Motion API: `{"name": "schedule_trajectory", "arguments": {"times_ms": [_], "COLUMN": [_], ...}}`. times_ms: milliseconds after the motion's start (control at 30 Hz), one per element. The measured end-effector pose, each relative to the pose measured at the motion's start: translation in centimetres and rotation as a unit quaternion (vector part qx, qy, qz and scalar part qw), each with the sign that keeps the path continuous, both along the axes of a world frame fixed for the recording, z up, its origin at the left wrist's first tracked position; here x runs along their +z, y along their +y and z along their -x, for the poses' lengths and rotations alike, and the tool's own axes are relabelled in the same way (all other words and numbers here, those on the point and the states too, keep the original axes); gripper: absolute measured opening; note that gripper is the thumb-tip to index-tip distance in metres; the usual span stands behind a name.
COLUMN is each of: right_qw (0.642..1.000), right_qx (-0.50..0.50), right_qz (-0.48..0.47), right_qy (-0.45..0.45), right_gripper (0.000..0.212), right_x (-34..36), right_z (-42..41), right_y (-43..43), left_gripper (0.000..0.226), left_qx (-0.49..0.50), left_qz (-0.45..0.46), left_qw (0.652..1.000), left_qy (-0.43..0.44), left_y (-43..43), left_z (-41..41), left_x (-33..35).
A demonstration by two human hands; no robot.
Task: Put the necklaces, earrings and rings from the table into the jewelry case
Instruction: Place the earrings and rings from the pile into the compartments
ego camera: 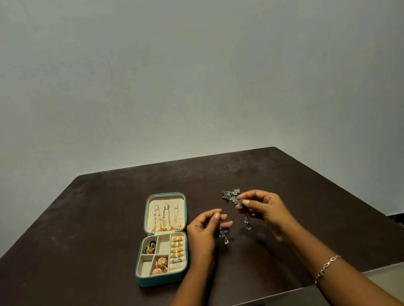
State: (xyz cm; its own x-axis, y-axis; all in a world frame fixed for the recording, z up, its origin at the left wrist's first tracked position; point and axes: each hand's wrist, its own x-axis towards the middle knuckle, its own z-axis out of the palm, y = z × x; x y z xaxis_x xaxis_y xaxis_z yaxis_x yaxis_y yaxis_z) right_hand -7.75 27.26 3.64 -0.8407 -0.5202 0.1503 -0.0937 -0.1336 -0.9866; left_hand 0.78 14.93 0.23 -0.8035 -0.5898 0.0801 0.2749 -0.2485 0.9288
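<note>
A teal jewelry case [184,226] lies open on the dark table [104,220]. Gold necklaces [164,218] hang in its lid. Its tray holds gold rings [177,247], green-gold earrings [149,248] and pink dome earrings [161,264]. My left hand [202,235] pinches a silver drop earring [222,235] just right of the case. My right hand [266,210] pinches a second silver drop earring [246,223] a little above the table. Dark silver jewelry pieces [231,195] lie on the table beside my right fingertips.
A silver bracelet [326,267] sits on my right wrist. The table's front edge runs close under my forearms, and its right edge drops to a pale floor [400,284]. A plain wall [189,69] stands behind the table.
</note>
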Motion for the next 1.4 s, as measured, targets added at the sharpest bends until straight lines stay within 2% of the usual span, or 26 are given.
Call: {"name": "schedule_trajectory", "arguments": {"times_ms": [167,267,367,500,800,933,1133,1400], "right_qw": [0.997,0.996,0.996,0.996,0.995,0.991,0.988,0.99], "right_qx": [0.024,0.035,0.036,0.047,0.09,0.121,0.151,0.131], "right_qz": [0.033,0.022,0.012,-0.002,-0.036,-0.052,-0.028,-0.021], "right_qy": [-0.067,-0.082,-0.085,-0.072,-0.038,-0.021,-0.006,0.04], "right_gripper": [0.013,0.012,0.013,0.014,0.014,0.013,0.013,0.013], "right_x": [1.1,1.5,1.8,1.9,1.8,1.5,1.3,1.2], "right_z": [-0.2,-0.7,-1.1,-1.6,-4.3,-5.9,-8.1,-8.9], "right_y": [0.3,0.2,0.0,-0.4,-2.6,-4.3,-7.7,-11.7], "left_gripper": [0.017,0.018,0.016,0.014,0.015,0.015,0.013,0.012], "left_qx": [-0.037,-0.063,-0.058,-0.041,-0.005,0.019,0.056,0.079], "left_qz": [-0.168,-0.19,-0.125,0.017,0.236,0.263,0.286,0.288], "left_qw": [0.985,0.979,0.99,0.999,0.971,0.964,0.955,0.952], "left_qy": [0.023,0.031,0.016,0.005,-0.031,-0.044,-0.061,-0.073], "left_y": [-0.5,-1.4,-2.3,-3.8,-8.8,-10.2,-11.6,-12.7], "left_z": [-0.7,-1.6,-2.9,-5.2,-9.4,-10.7,-11.6,-11.5], "left_x": [2.0,3.2,4.0,5.2,6.2,5.9,5.3,5.3]}}
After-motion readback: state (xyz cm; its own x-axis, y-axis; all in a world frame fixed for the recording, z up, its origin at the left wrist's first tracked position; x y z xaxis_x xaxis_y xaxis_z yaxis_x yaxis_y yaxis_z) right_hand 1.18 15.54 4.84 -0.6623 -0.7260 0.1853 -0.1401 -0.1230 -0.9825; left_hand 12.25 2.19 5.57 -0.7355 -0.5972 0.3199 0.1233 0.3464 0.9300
